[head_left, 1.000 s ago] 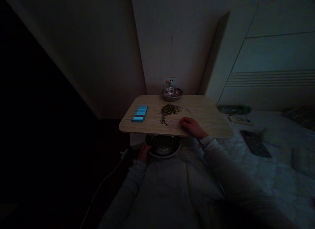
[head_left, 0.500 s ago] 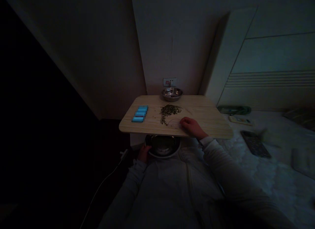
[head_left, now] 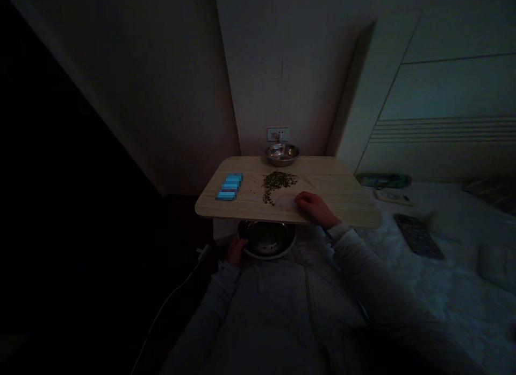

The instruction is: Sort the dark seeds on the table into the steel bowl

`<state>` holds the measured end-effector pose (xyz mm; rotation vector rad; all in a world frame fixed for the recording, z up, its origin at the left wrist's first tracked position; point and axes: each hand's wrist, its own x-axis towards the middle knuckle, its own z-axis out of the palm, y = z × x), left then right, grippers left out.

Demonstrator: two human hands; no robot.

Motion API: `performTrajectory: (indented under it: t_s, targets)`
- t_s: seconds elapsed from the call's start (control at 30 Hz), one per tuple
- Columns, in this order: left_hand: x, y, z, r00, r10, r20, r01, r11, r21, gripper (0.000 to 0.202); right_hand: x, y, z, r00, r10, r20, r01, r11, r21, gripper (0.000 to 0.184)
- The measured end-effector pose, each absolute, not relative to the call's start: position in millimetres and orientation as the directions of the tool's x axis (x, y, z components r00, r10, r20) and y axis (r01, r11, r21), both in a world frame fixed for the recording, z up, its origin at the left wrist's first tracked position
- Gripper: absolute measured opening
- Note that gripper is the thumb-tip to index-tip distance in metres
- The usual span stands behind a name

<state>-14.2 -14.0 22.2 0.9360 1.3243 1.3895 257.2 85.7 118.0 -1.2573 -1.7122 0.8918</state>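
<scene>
My left hand (head_left: 236, 250) grips the rim of a wide metal basin (head_left: 268, 239) on my lap, partly under the table's front edge. Above it, my right hand (head_left: 312, 205) rests on the pale wooden table (head_left: 342, 195), its fingers curled together. Whatever those fingers may hold is too dark and small to make out. Just left of and beyond them lies a loose pile of small dark-green grains (head_left: 279, 180), with a strand of it trailing toward me. A shallow steel bowl (head_left: 281, 155) stands at the table's back edge.
A phone with a lit, blurred screen (head_left: 229, 186) lies on the table's left. Behind the bowl is a wall socket (head_left: 278, 134). To the right, a bed (head_left: 455, 278) holds a dark flat object (head_left: 418, 235), a remote (head_left: 394, 197) and a green bottle (head_left: 384, 180). A white cable (head_left: 169, 297) hangs at left.
</scene>
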Motion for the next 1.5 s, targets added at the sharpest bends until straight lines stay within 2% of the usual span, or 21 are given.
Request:
performTrajectory:
  t_s: [0.2,0.67,0.83,1.17,1.37,1.5]
  targets:
    - [-10,-14,24,-0.215,0.962,-0.17,-0.195,0.128,0.972,0.008,256,85,119,-0.176,0.967,0.183,0.385,0.239,-0.891,0.016]
    - [-15,-15,25,-0.237,0.96,-0.15,-0.143,0.118,0.983,0.014,257,84,121,-0.181,0.962,0.202,0.413,0.261,-0.873,0.017]
    - [-6,-18,31,-0.253,0.945,-0.208,-0.243,0.146,0.959,0.009,257,85,119,-0.169,0.957,0.235,0.402,0.284,-0.871,0.017]
    - [-8,-15,27,-0.277,0.951,-0.14,-0.174,0.094,0.98,0.012,257,84,121,-0.169,0.965,0.202,0.41,0.255,-0.876,0.016]
    - [-2,-12,20,-0.264,0.944,-0.199,-0.273,0.124,0.954,0.013,257,83,122,-0.172,0.959,0.224,0.385,0.275,-0.881,0.017]
    - [-3,-11,15,-0.263,0.942,-0.206,-0.275,0.131,0.952,0.013,257,83,122,-0.159,0.96,0.231,0.399,0.276,-0.875,0.017]
